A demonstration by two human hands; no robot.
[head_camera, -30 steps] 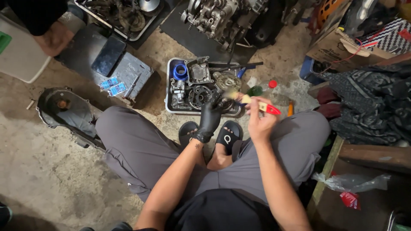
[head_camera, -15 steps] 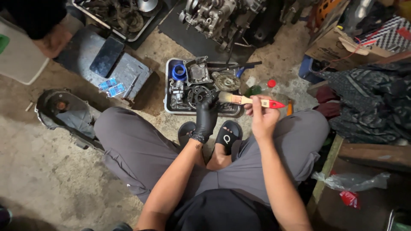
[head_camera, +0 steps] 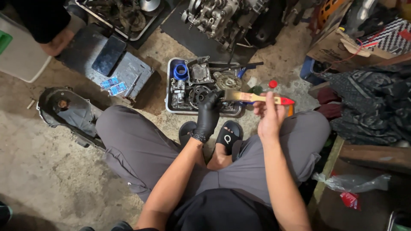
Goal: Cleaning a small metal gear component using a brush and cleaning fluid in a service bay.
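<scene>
Gloved left hand [head_camera: 208, 114] grips a dark metal part [head_camera: 214, 99] over the tray [head_camera: 169, 92], right hand [head_camera: 269, 114] fingers pinching the paintbrush [head_camera: 257, 98]: short strokes, part kept low.

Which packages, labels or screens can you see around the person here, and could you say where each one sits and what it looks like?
Phone: dark blank screen, flat on the grey box, upper left.
Blue packets: small squares on the same box, below the phone.
Cardboard box: brown, open, upper right.
Plastic bag: clear, crumpled, lower right.
Red packet: small, just below the bag.
</scene>
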